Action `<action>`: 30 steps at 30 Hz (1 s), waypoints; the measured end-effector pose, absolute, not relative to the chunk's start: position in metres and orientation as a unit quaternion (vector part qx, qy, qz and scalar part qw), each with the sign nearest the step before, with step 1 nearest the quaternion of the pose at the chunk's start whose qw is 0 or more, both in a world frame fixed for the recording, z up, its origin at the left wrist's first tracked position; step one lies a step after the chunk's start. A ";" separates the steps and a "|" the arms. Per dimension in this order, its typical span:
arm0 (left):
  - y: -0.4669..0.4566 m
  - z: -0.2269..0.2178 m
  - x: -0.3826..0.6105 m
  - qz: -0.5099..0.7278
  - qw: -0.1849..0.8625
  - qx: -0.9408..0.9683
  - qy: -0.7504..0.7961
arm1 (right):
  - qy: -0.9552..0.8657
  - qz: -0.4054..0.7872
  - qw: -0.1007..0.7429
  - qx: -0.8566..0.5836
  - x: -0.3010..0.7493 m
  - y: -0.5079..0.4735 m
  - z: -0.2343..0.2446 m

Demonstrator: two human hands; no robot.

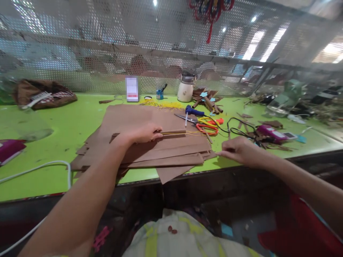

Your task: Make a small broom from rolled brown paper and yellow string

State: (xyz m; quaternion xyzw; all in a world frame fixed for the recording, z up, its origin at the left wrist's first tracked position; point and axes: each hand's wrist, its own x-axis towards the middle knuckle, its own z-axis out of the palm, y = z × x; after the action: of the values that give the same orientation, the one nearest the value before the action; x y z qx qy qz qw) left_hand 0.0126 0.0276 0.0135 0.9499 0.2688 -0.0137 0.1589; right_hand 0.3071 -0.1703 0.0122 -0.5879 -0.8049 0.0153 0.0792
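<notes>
My left hand [150, 133] is closed over the stack of brown paper, its fingers curled on one end of a narrow rolled brown paper strip [174, 132]. Thin yellow strings [197, 133] run alongside the strip towards the right. My right hand [237, 149] is at the right end of the stack, thumb and finger pinched at the pointed corner of a brown paper sheet [212, 154]. Under both lies the layered brown paper stack [128, 116], with one corner hanging over the table's front edge.
Behind the stack are a blue glue gun [195, 111], scissors [207, 127], yellow fibres [168, 105], a small blue jar [159, 94], a phone [132, 89] and a white flask [185, 89]. Black cable and a purple box [272, 134] lie right. A white cable [53, 163] crosses the green table [88, 182].
</notes>
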 end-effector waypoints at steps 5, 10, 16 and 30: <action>0.028 0.012 0.012 -0.017 0.176 0.944 0.277 | -0.833 -0.015 0.044 -0.551 0.290 -0.179 0.000; 0.030 0.010 0.012 -0.021 0.195 0.937 0.290 | -0.853 -0.125 0.027 -0.505 0.291 -0.175 -0.007; 0.027 0.014 0.012 -0.020 0.215 0.929 0.299 | -0.865 -0.148 0.030 -0.478 0.293 -0.179 -0.018; 0.034 0.006 0.013 -0.013 0.211 0.931 0.299 | -0.859 -0.131 0.052 -0.493 0.318 -0.228 -0.021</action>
State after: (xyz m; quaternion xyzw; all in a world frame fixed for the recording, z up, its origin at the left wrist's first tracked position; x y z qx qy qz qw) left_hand 0.0125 0.0338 0.0060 0.9306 0.2992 -0.0133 0.2106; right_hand 0.3178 -0.2280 -0.0215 -0.4930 -0.8586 -0.1305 0.0519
